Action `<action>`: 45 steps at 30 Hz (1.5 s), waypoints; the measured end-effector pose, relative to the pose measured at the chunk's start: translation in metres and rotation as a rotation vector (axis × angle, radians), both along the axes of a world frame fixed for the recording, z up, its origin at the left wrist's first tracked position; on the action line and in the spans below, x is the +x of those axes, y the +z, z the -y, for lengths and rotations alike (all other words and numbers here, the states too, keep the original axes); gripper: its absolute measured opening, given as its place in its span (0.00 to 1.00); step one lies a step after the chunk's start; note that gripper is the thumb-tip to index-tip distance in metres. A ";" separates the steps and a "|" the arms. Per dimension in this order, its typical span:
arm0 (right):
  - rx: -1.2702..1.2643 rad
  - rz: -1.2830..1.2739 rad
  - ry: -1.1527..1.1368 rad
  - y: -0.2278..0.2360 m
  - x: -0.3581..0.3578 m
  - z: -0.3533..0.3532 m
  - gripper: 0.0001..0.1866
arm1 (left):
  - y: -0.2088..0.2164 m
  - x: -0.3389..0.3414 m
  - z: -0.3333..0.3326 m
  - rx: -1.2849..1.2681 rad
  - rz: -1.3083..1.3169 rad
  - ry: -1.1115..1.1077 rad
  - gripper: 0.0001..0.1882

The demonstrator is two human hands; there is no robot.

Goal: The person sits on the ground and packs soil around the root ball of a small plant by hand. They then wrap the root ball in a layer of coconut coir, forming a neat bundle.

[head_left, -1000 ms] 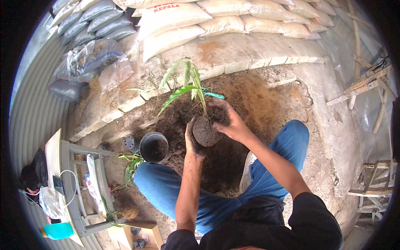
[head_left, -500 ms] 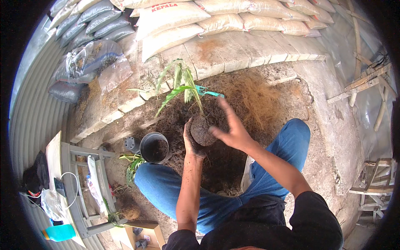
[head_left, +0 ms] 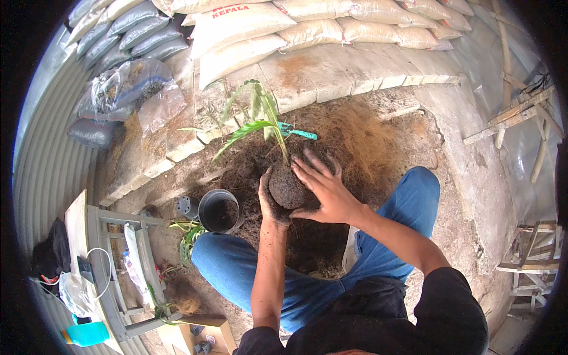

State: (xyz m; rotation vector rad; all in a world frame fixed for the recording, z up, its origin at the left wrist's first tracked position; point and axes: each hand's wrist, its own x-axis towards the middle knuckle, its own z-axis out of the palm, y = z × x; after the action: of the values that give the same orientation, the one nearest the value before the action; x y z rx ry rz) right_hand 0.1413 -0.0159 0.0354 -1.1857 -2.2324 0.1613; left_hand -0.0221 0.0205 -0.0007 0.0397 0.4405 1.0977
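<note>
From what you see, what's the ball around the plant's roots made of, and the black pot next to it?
The root ball, cupped between the left hand and the right hand, looks like dark, packed soil with a rough, crumbly, matte surface. The black pot looks like thin plastic: a smooth, even round rim with a slight sheen, though soil dulls it.

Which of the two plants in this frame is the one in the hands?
The taller plant with its root ball cupped between left hand and right hand; the smaller plant lies untouched beside the black pot.
</note>
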 end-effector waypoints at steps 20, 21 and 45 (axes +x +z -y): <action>-0.094 -0.338 0.129 -0.010 0.007 -0.009 0.49 | 0.002 0.000 0.002 0.022 -0.071 0.011 0.24; -0.121 -0.291 0.131 -0.009 0.008 -0.009 0.48 | 0.001 0.000 0.002 0.012 -0.072 0.025 0.24; -0.380 -0.259 0.186 0.010 0.013 -0.013 0.59 | 0.002 -0.001 0.003 0.018 -0.072 -0.017 0.21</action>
State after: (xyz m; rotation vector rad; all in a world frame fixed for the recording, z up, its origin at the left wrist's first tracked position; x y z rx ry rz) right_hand 0.1538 -0.0026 0.0455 -1.0681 -2.1311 0.7974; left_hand -0.0234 0.0172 0.0011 0.0988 0.4936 1.0860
